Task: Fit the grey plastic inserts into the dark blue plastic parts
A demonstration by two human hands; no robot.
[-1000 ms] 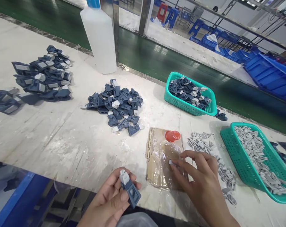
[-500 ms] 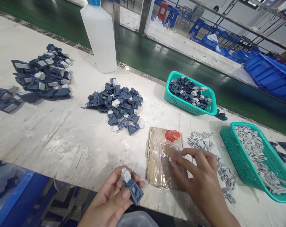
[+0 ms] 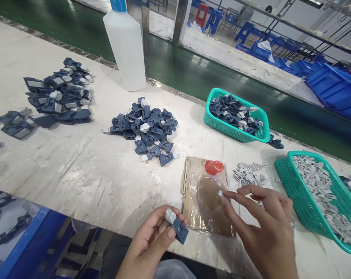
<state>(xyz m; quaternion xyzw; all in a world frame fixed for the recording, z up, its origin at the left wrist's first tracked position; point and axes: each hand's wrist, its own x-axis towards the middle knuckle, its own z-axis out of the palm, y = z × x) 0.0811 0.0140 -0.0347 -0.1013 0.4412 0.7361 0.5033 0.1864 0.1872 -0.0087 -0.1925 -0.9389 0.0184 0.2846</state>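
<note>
Between the thumb and fingers of my left hand (image 3: pixel 155 236) is a dark blue plastic part (image 3: pixel 179 231) with a light grey piece (image 3: pixel 170 216) at its upper end. My right hand (image 3: pixel 265 221) pinches a small whitish piece (image 3: pixel 221 193) between thumb and forefinger. That piece is over the right side of a cardboard sheet (image 3: pixel 190 193) with a glossy, wet-looking surface. A small red cup (image 3: pixel 214 167) lies at the sheet's far end. Loose small grey pieces (image 3: pixel 248 173) are spread beyond my right hand, which hides some of them.
Two piles of blue-and-grey parts, one in the middle (image 3: pixel 152 124) and one at left (image 3: pixel 59 93), lie on the table. A green basket (image 3: pixel 236 133) holds similar parts; another green basket (image 3: pixel 294 197) holds grey pieces. A white bottle (image 3: pixel 126 50) stands by the green belt (image 3: pixel 178 58).
My right hand has moved right with the small whitish piece, across the cardboard. My left hand, with the blue part, has shifted slightly right. The view has shifted a little.
</note>
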